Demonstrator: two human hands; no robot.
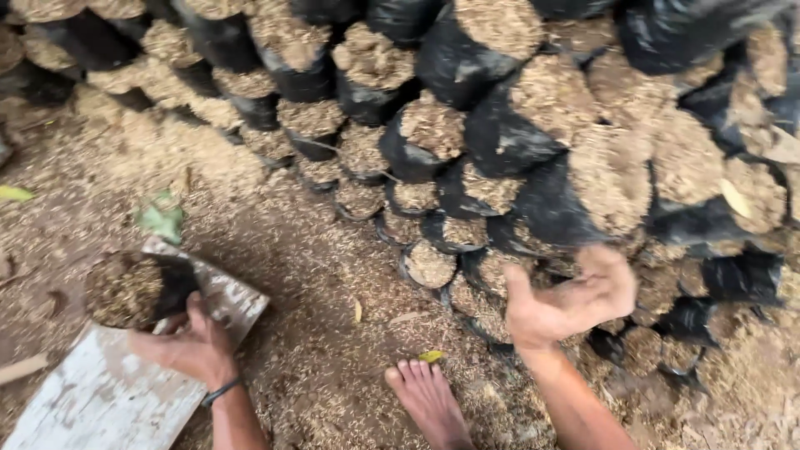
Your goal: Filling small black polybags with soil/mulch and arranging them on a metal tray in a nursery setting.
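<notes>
My left hand (190,343) grips a small black plastic grow bag (137,287) packed with brown husk mix, held over a weathered white board (100,392). My right hand (571,300) hovers with fingers spread, empty, just in front of the lowest bags in a big stack of filled black grow bags (500,133). It is nearest a small filled bag (430,264) at the foot of the stack. My bare foot (427,398) rests on the ground between my arms.
Loose husk and soil cover the ground (292,250). The stacked bags fill the top and right of the view. A green leaf (162,218) and scattered yellow leaves (431,357) lie on the dirt.
</notes>
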